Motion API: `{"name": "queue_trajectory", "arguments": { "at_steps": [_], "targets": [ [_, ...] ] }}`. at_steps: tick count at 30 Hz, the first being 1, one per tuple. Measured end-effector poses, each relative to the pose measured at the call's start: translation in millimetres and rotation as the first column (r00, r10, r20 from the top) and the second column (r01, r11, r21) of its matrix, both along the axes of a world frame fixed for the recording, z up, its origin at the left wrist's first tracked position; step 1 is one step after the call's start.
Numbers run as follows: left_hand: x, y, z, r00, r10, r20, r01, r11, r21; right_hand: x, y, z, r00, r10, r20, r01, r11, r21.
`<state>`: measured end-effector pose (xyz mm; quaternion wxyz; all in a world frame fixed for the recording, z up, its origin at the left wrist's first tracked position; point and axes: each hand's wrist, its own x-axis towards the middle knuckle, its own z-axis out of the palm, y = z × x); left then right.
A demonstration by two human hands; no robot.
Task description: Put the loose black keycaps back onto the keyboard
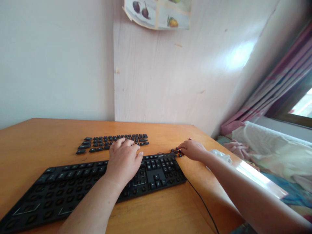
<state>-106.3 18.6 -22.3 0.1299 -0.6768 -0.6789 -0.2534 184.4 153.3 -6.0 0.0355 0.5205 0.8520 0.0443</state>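
Note:
A black keyboard [156, 177] lies at a slant on the wooden table, with many of its key positions bare. My left hand [124, 159] is over the middle of it, palm down, fingers apart and holding nothing; whether it touches the keyboard I cannot tell. To the right of the keyboard's far corner is a small group of loose black keycaps [180, 155]. My right hand [193, 149] reaches down to them, its fingertips closed together on a keycap partly hidden by the fingers. Behind the keyboard, several rows of loose keycaps [97, 143] are laid out, partly covered by my left hand.
The keyboard's cable [202, 198] runs toward the table's front edge. A crumpled clear plastic bag [220, 156] lies beyond my right forearm. The wooden table [58, 136] meets the wall. At the right are piled cloths [263, 152] and a pink curtain [263, 87].

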Motion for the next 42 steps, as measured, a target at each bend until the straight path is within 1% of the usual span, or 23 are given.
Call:
{"name": "queue_trajectory", "arguments": {
  "at_steps": [5,10,18,24,27,29,32,35,38,42],
  "targets": [
    [0,0,-0.3,1.0,-0.005,-0.004,0.005,1.0,0.005,-1,9,-5.3,0.996,-0.043,-0.074,0.043,0.999,0.0],
    [-1,1,-1.3,1.0,-0.001,-0.008,0.001,1.0,0.005,4,26,-9.5,0.984,-0.083,-0.158,0.088,0.996,0.023],
    [0,1,1.0,1.0,-0.001,-0.007,0.001,1.0,-0.014,2,50,-14.3,0.982,-0.085,-0.17,0.076,0.995,-0.059],
    [0,1,0.5,1.0,-0.005,0.0,0.005,1.0,-0.006,-1,53,-12.7,0.98,-0.067,-0.19,0.059,0.997,-0.051],
    [0,0,0.2,1.0,0.0,0.002,0.0,1.0,-0.007,-1,42,-7.0,0.975,-0.059,-0.212,0.054,0.998,-0.028],
    [-1,-1,0.6,1.0,0.001,-0.002,-0.001,1.0,-0.007,-2,25,-1.1,0.969,-0.025,-0.247,0.019,0.999,-0.027],
    [0,-1,1.6,1.0,-0.003,-0.002,0.003,1.0,-0.004,-4,-11,8.8,0.933,0.123,-0.337,-0.141,0.99,-0.028],
    [1,-2,2.3,1.0,-0.011,0.004,0.011,1.0,-0.008,-7,-49,17.2,0.899,0.278,-0.339,-0.288,0.958,0.021],
    [1,-1,2.0,1.0,-0.018,0.011,0.018,1.0,-0.004,-8,-76,20.5,0.905,0.308,-0.294,-0.318,0.948,0.015],
    [0,-1,1.4,1.0,-0.019,0.006,0.019,1.0,0.007,-6,-91,15.7,0.904,0.34,-0.26,-0.341,0.939,0.045]
  ]
}}
